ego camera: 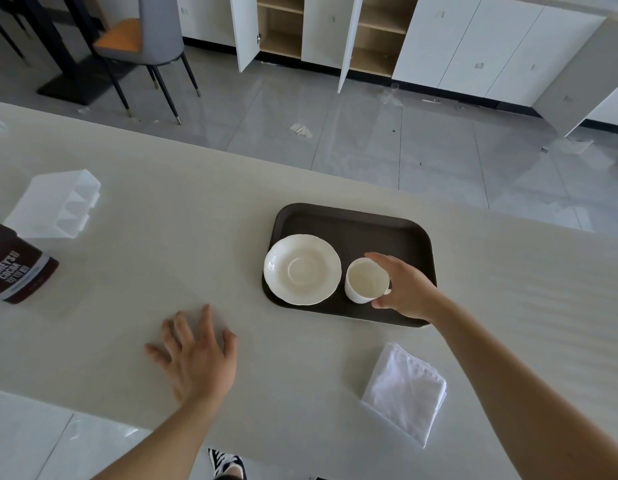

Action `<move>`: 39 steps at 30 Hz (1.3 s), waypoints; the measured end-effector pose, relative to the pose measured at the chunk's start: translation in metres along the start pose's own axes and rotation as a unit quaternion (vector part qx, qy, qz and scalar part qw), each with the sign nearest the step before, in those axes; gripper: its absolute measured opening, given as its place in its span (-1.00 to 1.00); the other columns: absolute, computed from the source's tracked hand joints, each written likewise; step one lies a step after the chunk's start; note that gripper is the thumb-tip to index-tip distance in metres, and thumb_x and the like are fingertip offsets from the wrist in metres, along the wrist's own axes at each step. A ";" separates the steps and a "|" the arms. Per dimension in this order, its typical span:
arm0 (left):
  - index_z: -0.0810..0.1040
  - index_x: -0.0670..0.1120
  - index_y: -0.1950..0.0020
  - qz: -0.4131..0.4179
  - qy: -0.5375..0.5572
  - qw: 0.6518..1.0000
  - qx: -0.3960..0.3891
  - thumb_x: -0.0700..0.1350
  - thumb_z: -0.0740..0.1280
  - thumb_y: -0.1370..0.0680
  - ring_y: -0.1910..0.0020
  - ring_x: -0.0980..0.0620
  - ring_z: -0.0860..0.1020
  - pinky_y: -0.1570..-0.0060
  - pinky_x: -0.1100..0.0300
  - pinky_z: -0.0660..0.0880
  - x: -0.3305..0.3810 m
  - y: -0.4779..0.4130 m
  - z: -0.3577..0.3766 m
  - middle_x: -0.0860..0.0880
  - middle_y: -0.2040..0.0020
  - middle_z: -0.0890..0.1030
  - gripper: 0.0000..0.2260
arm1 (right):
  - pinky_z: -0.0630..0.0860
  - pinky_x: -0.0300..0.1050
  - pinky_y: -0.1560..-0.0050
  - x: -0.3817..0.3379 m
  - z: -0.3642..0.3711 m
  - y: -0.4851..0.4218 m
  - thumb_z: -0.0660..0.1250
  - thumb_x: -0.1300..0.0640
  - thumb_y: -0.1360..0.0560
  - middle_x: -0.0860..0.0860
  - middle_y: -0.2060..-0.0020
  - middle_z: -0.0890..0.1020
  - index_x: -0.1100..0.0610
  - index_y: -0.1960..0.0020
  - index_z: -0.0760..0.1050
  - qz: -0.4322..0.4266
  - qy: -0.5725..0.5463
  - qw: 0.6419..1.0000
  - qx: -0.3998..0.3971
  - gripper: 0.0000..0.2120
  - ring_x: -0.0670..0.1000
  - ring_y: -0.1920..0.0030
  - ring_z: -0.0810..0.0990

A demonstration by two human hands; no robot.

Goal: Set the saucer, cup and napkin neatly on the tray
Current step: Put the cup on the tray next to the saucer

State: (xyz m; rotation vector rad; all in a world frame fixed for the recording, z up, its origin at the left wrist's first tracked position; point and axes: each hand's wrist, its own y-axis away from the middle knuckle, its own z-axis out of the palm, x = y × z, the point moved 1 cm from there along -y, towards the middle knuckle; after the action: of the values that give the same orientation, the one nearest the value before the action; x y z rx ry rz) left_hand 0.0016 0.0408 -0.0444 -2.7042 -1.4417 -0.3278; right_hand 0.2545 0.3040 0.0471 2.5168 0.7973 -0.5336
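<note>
Your right hand (402, 289) grips the cup (364, 280) by its right side, on the tray (352, 220) just right of the saucer (302, 269); your left hand (196, 351) lies open and flat on the table (162, 202). Lift the cup straight up, centre it over the saucer's well and lower it gently. The napkin (406, 389) waits folded on the table, near you.

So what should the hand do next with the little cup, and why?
Probably lift the cup and set it in the ring at the middle of the saucer. The right hand is around the cup, which stands on the tray beside the saucer, not on it. The napkin lies off the tray and can wait.
</note>
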 end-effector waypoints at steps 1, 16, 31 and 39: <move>0.39 -0.03 -0.45 0.000 -0.001 1.000 -0.001 0.14 0.12 -0.46 -0.48 -0.32 0.17 -0.41 -0.41 -0.04 0.000 0.000 0.000 -0.30 -0.44 0.30 -0.42 | 0.48 0.01 -0.27 0.001 0.000 0.000 0.61 0.19 -0.31 0.02 -0.40 0.48 -0.05 -0.55 0.23 -0.001 0.001 1.000 -0.005 -0.08 0.11 -0.30 0.49; 0.38 -0.04 -0.46 -0.001 0.001 1.000 -0.006 0.16 0.07 -0.45 -0.48 -0.33 0.16 -0.41 -0.42 -0.04 0.003 0.001 -0.005 -0.31 -0.44 0.28 -0.39 | 0.54 -0.29 -0.11 0.026 0.013 0.051 0.43 0.35 -0.45 -0.02 -0.16 0.61 0.05 -0.43 0.42 0.080 -0.177 0.961 0.195 -0.40 -0.02 -0.10 0.59; 0.40 -0.09 -0.43 -0.002 0.013 1.000 0.000 0.04 0.28 -0.51 -0.46 -0.35 0.16 -0.38 -0.48 -0.01 0.005 0.004 -0.006 -0.33 -0.41 0.28 -0.49 | 0.56 -0.10 -0.01 0.061 0.049 0.144 0.47 -0.09 -0.47 -0.06 -0.17 0.61 0.03 -0.33 0.53 0.177 0.013 0.979 0.100 -0.53 -0.01 -0.13 0.58; 0.43 -0.10 -0.41 0.004 0.026 1.000 0.014 0.10 0.14 -0.44 -0.45 -0.36 0.19 -0.37 -0.47 -0.01 0.006 0.005 -0.009 -0.35 -0.40 0.29 -0.42 | 0.51 -0.12 0.01 0.056 0.052 0.147 0.47 -0.19 -0.42 -0.09 -0.23 0.53 -0.01 -0.43 0.42 0.190 0.046 0.979 0.049 -0.35 0.00 -0.25 0.49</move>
State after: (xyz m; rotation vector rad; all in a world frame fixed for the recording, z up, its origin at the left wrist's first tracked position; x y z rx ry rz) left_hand 0.0070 0.0415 -0.0340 -2.6591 -1.4105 -0.3722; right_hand 0.3750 0.1938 0.0199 2.7084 0.3082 -0.3331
